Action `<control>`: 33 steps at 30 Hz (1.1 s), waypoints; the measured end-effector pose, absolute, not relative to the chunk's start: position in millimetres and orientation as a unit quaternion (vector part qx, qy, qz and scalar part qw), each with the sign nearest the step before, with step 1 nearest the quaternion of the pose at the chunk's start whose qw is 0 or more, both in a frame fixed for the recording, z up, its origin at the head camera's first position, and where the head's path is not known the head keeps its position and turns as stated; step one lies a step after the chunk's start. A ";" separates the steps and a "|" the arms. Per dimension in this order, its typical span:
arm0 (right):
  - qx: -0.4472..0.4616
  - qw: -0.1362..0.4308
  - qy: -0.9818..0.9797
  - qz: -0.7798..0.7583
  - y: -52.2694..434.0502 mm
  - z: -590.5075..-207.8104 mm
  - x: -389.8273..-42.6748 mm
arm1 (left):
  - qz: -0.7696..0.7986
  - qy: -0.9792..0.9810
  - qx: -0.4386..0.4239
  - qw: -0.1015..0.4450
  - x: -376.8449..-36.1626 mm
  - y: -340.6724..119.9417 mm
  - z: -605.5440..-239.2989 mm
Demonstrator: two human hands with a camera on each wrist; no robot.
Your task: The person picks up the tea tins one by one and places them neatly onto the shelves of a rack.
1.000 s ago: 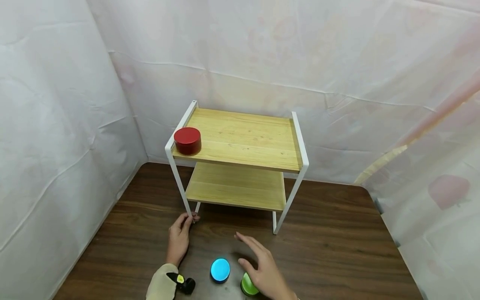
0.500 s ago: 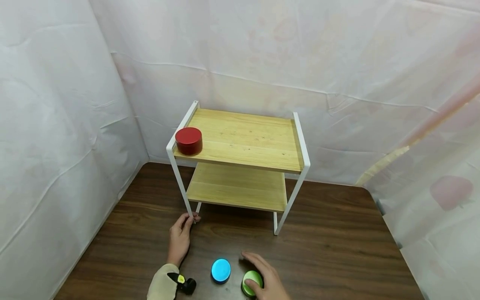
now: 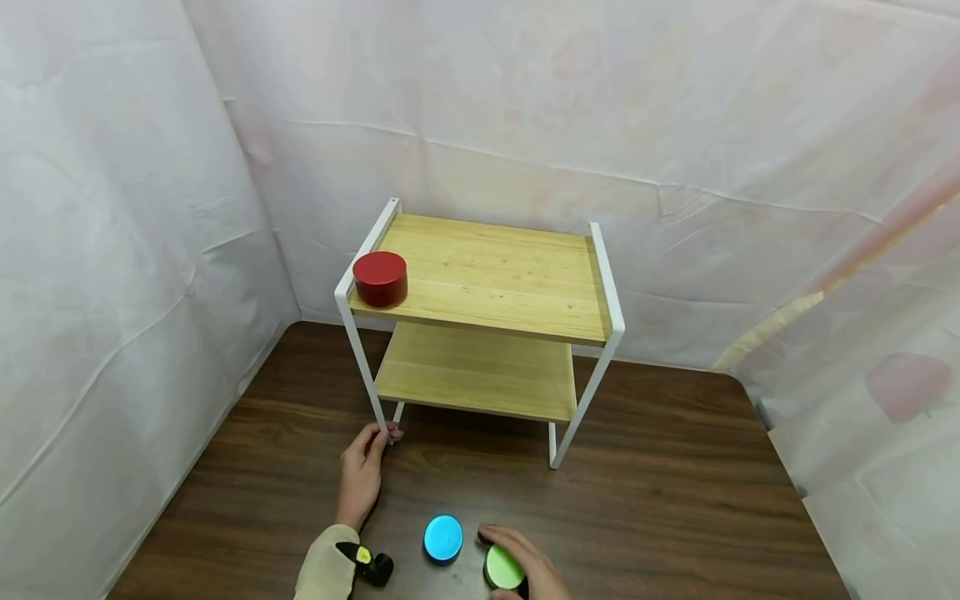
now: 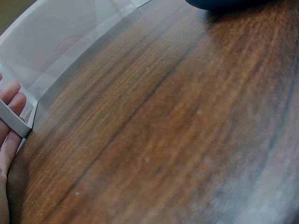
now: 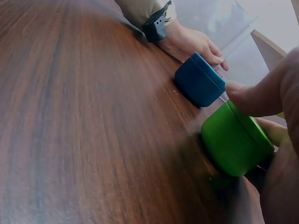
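My left hand [image 3: 362,477] grips the foot of the front left white leg of a small two-tier shelf [image 3: 495,275]. In the left wrist view its fingers [image 4: 17,103] lie about the white metal bar. Low in the head view, my right hand [image 3: 528,560] has thumb and fingers curved round a round green tin [image 3: 504,568], which stands on the table. The right wrist view shows the thumb at the green tin's lid edge; the fingers behind are partly hidden. Just left of it stands a blue tin [image 3: 442,538], untouched.
On the shelf's upper board, at the left front corner, sits a red round tin [image 3: 381,279]. The lower wooden board [image 3: 476,371] lies beneath. Pale cloth [image 3: 487,108] hangs round the dark wooden table [image 3: 675,467]. A black device [image 3: 367,562] is strapped to the left wrist.
My right hand has come down and toward me onto the green tin, its fingers closing round it. The left hand stays at the shelf leg. The view has shifted slightly.
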State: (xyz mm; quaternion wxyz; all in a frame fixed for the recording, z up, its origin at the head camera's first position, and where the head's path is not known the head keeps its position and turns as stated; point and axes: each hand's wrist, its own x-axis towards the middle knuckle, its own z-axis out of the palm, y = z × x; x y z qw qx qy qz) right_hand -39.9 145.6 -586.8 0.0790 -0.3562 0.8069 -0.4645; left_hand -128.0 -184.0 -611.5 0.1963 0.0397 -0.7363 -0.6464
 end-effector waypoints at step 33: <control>-0.284 0.092 0.835 -0.462 160.7 -588.7 -30.1 | -0.635 -0.744 0.075 0.194 -129.3 -179.9 -609.2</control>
